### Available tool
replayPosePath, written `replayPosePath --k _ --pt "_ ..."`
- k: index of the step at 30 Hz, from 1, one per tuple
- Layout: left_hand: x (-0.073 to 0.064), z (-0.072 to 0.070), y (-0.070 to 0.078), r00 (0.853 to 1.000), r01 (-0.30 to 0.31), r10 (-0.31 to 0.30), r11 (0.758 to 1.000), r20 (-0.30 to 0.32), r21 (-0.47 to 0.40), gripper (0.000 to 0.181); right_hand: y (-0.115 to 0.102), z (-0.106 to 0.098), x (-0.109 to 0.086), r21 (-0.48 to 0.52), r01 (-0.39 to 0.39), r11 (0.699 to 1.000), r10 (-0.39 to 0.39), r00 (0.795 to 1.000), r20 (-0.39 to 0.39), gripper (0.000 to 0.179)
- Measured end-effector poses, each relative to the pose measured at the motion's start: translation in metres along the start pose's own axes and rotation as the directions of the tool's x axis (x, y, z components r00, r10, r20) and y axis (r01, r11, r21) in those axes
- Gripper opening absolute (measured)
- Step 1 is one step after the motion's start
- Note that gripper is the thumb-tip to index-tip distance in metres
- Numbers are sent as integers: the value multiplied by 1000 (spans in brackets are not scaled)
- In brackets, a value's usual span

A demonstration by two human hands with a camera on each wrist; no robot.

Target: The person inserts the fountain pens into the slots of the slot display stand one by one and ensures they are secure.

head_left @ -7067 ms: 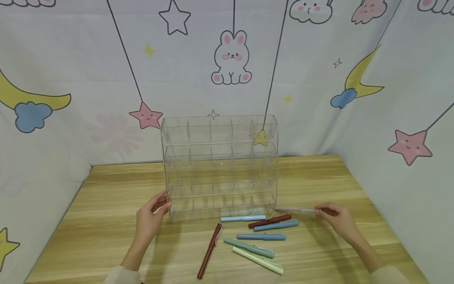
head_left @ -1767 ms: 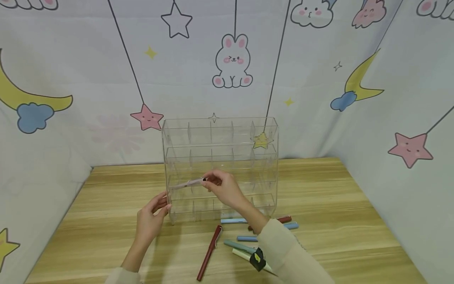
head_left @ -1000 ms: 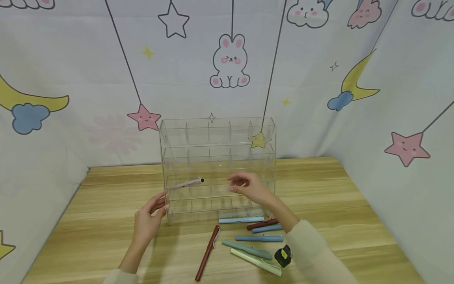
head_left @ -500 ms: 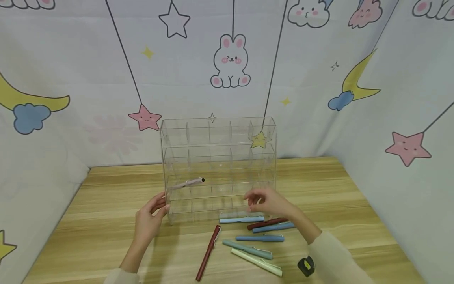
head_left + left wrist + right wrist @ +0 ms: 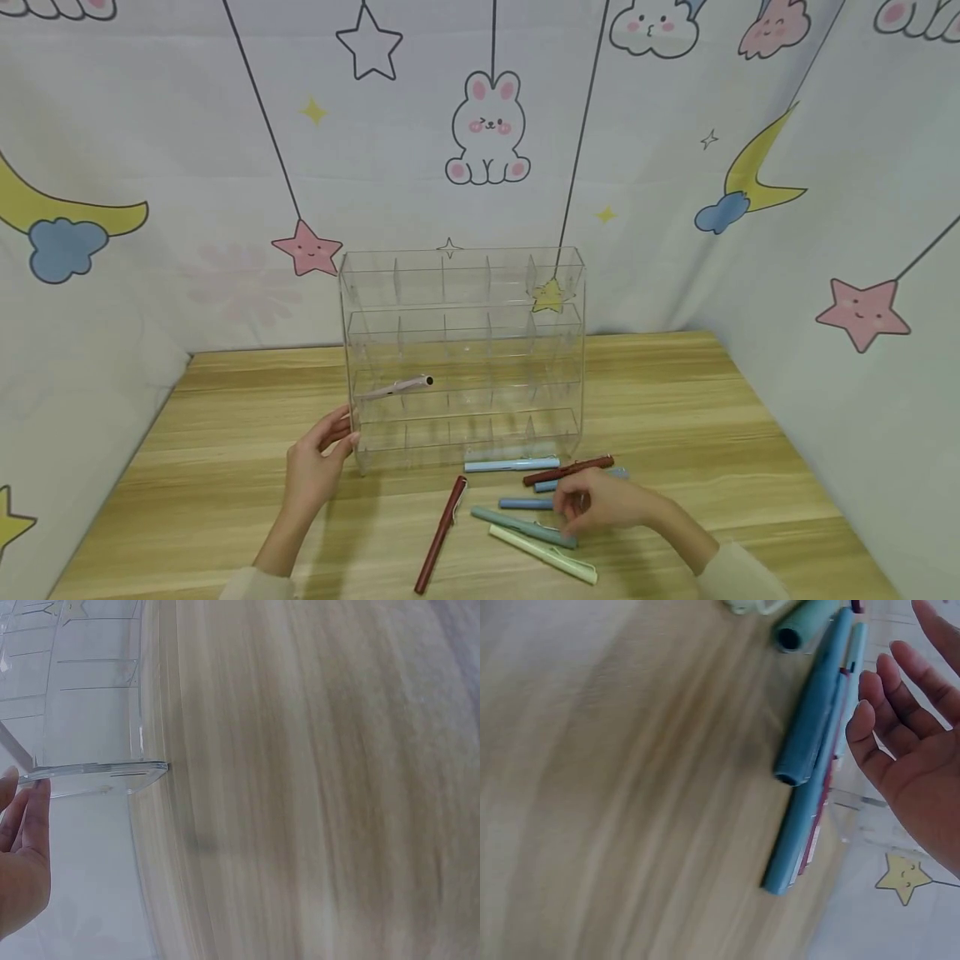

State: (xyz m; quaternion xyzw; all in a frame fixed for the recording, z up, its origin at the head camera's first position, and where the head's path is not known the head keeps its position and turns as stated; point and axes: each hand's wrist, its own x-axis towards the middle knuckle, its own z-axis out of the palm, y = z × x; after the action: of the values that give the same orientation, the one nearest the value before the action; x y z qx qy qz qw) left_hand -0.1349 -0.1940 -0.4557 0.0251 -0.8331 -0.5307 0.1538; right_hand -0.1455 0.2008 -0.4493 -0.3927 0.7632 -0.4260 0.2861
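My left hand (image 5: 315, 471) grips the lower left side panel of a clear acrylic pen rack (image 5: 468, 333), thumb in front and fingers behind. In the left wrist view that panel (image 5: 97, 771) passes between thumb and fingers. A pale pink pen (image 5: 397, 387) lies slanted in the rack's left part, its black-tipped end sticking out in front. My right hand (image 5: 611, 500) hovers over the pens with fingers loosely bent and nothing in them. Beneath it are a blue pen (image 5: 525, 503) and a grey-green pen (image 5: 525, 525), both partly covered in the head view.
A light green pen (image 5: 542, 554) lies nearest me, and a dark red pen (image 5: 441, 533) lies apart to its left. Along the rack's front are a light blue pen (image 5: 512, 464), another dark red pen (image 5: 568, 470) and a second blue pen (image 5: 546, 486). Patterned cloth hangs behind the table.
My right hand has carried the pale pink pen from the right into the rack's left part, let go of it, and come back right and down over the pens. My left hand keeps its grip.
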Motion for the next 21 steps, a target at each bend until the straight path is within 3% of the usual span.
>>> replayPosePath --k 5,13,21 --pt "-1 0 0 1000 -15 15 1000 -7 -11 39 11 11 -12 -16 -23 1000 23 1000 11 23" --pt "0 1 -1 1000 -11 11 1000 -11 3 38 15 27 -18 -146 16 989 -12 1000 26 24" --pt "0 1 -3 1000 16 -16 1000 -5 6 39 21 31 -22 -187 -7 982 2 1000 -25 24"
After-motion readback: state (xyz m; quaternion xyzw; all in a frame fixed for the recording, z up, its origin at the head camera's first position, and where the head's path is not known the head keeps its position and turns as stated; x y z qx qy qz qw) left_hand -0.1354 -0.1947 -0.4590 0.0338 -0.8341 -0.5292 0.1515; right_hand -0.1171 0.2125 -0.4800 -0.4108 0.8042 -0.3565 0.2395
